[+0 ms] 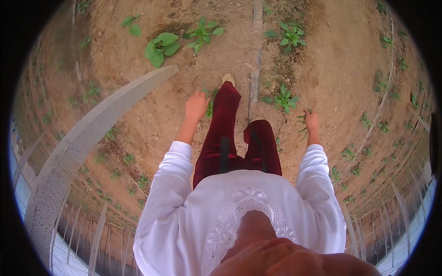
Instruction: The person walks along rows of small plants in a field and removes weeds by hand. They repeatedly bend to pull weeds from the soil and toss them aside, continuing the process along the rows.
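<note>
My right hand [311,120] hangs over the bare soil with several green plant shoots [303,129] gripped in it, their leaves pointing down and to the left. To the left of that hand a leafy green plant [284,99] grows in the soil. My left hand [197,106] is beside my left trouser leg, its fingers bent and pointing away from me. Close to its fingertips is another green plant [209,107], partly hidden by the leg. Whether the left fingers touch or hold any of it is not visible.
A concrete post [100,117] rises at my left. A grey irrigation line [255,58] runs along the soil between my feet. Ahead grow a broad-leaved plant [161,49] and bushy plants [203,34], [288,37]. Rows of seedlings and more posts [98,234] stretch out on both sides.
</note>
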Demonstrator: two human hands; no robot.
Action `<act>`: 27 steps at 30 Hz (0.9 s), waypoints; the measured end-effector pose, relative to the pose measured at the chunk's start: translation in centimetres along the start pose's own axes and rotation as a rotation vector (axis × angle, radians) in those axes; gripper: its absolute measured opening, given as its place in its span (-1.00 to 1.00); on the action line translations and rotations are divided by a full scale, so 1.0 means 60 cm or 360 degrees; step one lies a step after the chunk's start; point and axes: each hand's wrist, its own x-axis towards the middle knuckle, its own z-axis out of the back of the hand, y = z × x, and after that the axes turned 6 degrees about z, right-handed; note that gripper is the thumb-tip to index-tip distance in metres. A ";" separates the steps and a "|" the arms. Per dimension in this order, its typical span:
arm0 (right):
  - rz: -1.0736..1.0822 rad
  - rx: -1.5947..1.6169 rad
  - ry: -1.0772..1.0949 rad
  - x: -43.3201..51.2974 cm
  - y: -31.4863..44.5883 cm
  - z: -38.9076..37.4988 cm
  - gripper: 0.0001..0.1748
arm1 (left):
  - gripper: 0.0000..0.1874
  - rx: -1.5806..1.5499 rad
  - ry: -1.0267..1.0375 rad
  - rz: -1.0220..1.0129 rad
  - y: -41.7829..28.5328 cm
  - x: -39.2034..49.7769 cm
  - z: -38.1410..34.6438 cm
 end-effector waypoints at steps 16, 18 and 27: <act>0.0052 0.0188 0.0168 0.198 0.115 0.086 -0.48 | -0.76 0.0173 0.0131 0.0129 0.000 0.203 0.045; 0.0107 0.0225 0.0059 0.232 0.142 0.084 -0.48 | -0.75 0.0220 0.0011 0.0042 -0.011 0.242 0.060; 0.0033 0.0211 0.0048 0.477 0.301 0.106 -0.44 | -0.71 0.0452 -0.0045 -0.0058 -0.103 0.520 0.082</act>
